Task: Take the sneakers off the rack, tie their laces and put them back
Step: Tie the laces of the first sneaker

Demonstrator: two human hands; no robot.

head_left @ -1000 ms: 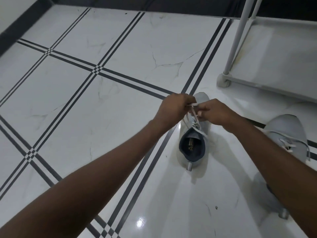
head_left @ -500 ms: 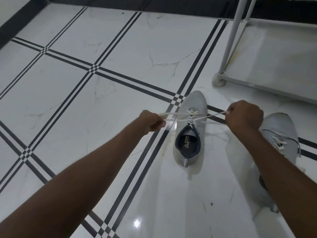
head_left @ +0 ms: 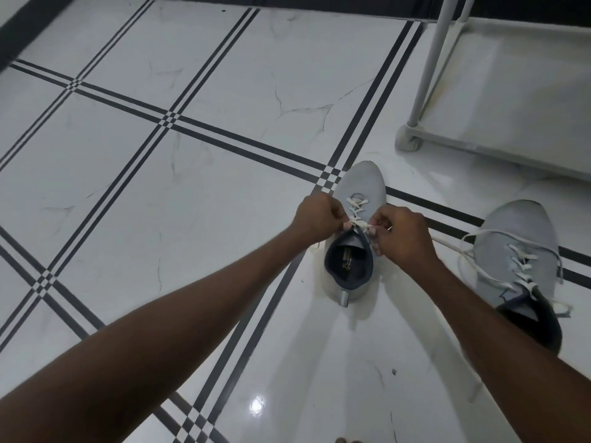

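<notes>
Shoe (head_left: 355, 238) on floor by rack (head_left: 425, 68) | your left hand (head_left: 316, 219) and right hand (head_left: 399, 238) pinch its lace (head_left: 358, 222) at the tongue | risk: slack grip lets knot loosen | other shoe (head_left: 518, 251) trails untied laces

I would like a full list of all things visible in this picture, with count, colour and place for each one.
sneakers: 2, light grey with dark blue lining, on the floor; one in the middle under the hands, one at the right
laces: white; the middle sneaker's pinched between both hands, the right sneaker's loose, one end lying on the floor
shoe rack: 1, white, upper right, its lower shelf bare where it shows
floor: white glossy tiles with black triple stripes, everywhere below
left hand: 1, at the middle sneaker's laces, fingers closed on them
right hand: 1, opposite the left, fingers closed on the same laces
</notes>
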